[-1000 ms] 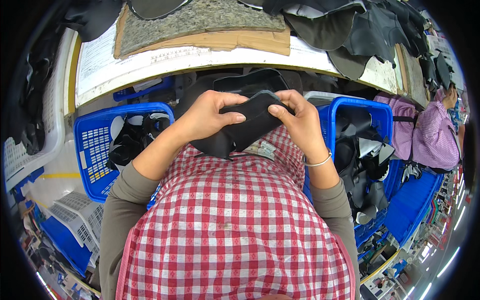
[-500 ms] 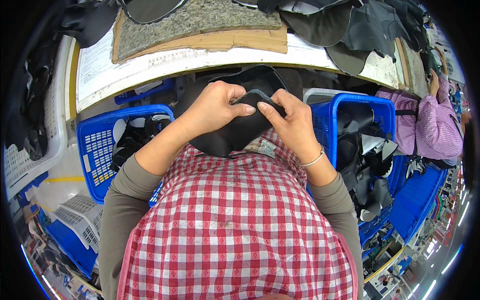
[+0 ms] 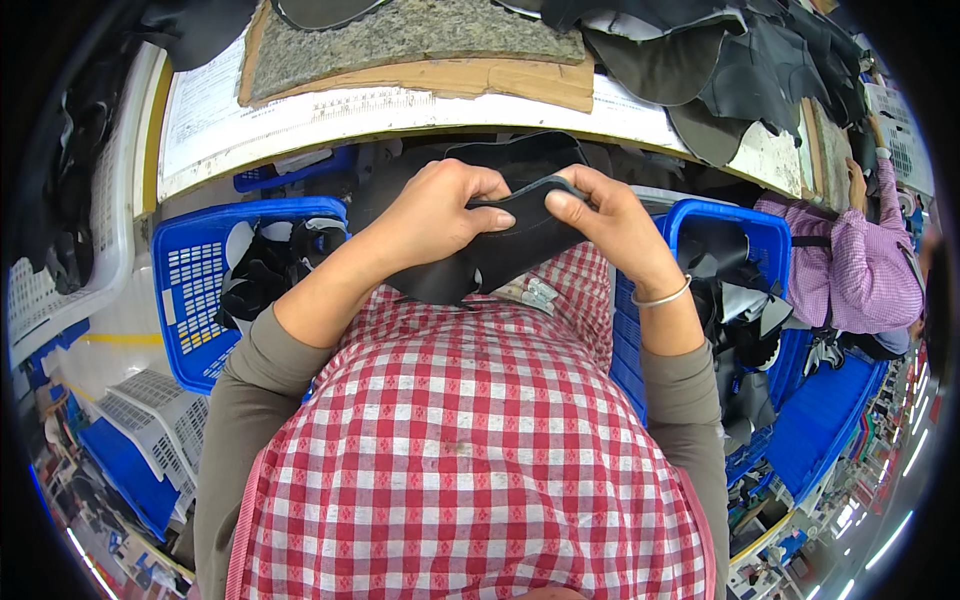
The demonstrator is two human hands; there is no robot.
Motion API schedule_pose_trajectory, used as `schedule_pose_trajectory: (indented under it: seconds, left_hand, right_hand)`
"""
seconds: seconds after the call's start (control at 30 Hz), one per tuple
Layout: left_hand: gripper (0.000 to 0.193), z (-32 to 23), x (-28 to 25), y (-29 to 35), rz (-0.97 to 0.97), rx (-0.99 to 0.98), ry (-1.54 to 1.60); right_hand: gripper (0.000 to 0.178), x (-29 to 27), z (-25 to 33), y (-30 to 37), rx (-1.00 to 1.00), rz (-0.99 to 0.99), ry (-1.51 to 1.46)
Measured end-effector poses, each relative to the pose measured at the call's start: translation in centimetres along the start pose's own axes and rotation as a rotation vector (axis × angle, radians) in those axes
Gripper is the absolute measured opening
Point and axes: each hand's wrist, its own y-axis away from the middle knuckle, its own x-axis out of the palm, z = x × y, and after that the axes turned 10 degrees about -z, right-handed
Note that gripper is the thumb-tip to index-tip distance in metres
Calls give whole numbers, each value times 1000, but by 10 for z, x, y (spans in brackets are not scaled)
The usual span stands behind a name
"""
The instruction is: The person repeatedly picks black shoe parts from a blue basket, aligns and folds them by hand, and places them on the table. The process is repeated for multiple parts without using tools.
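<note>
A black leather-like piece (image 3: 450, 272) hangs between my hands, just above my lap and below the table edge. My left hand (image 3: 447, 208) pinches its upper edge between thumb and fingers. With thumb on the near side, my right hand (image 3: 605, 215) grips the same edge further right. Between the two pinches the edge bows upward slightly and shows a grey rim. The lower part of the piece drapes over my red checked apron (image 3: 460, 420). More dark material lies behind it, and I cannot tell whether it belongs to the same piece.
Ahead stands a white worktable (image 3: 400, 115) bearing a grey stone slab (image 3: 420, 45) on cardboard. Dark cut pieces (image 3: 680, 65) overhang its right side. Blue baskets with black pieces stand left (image 3: 190, 290) and right (image 3: 745, 215). A person in a pink checked top (image 3: 870, 265) works at far right.
My right hand has moved right along the edge, away from my left hand, so the gap between them is wider. The held edge is now stretched flatter instead of peaked.
</note>
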Motion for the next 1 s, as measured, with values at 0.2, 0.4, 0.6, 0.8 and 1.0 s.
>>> schedule_pose_trajectory:
  seconds: [0.2,0.4,0.6,0.8,1.0]
  left_hand:
    - [18,19,1,5,54,-47,263]
    - [16,40,17,19,-31,39,531]
    - [18,37,24,23,-58,-166,575]
    - [20,21,22,21,-56,167,261]
    - [17,15,22,22,-100,265,197]
  right_hand:
    - [21,0,-10,11,274,34,-379]
    - [15,-23,-20,26,292,115,-374]
    - [13,-17,-29,41,306,26,-428]
    - [23,-52,-3,30,273,336,-76]
    - [19,-25,11,24,153,345,-60]
